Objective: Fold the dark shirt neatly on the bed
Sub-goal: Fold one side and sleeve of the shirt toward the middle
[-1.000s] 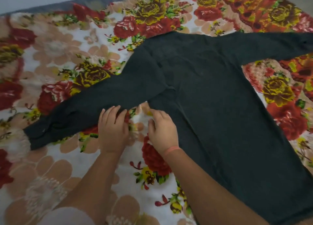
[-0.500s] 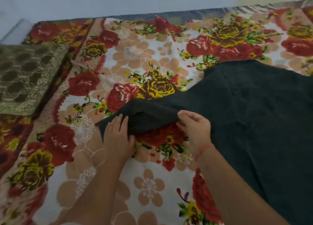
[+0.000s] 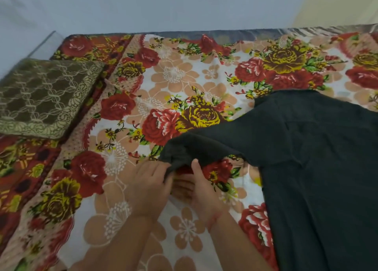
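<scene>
The dark shirt (image 3: 319, 160) lies spread over the right half of the bed, its body running off the lower right. Its left sleeve reaches toward the middle, ending in a bunched cuff (image 3: 180, 148) lifted slightly off the sheet. My left hand (image 3: 149, 186) pinches the lower edge of that cuff. My right hand (image 3: 201, 186), with a red thread at the wrist, holds the same cuff edge with its thumb on top and fingers underneath. Both hands are close together, almost touching.
The bed is covered by a floral sheet (image 3: 178, 76) in red, yellow and peach. A folded olive patterned cloth or cushion (image 3: 43, 97) sits at the far left. A pale wall (image 3: 163, 7) runs behind the bed's far edge.
The sleeve was lying stretched out to the left; both hands slid to its end and gathered it. The cuff is now bunched and lifted between my hands, and my view has turned left.
</scene>
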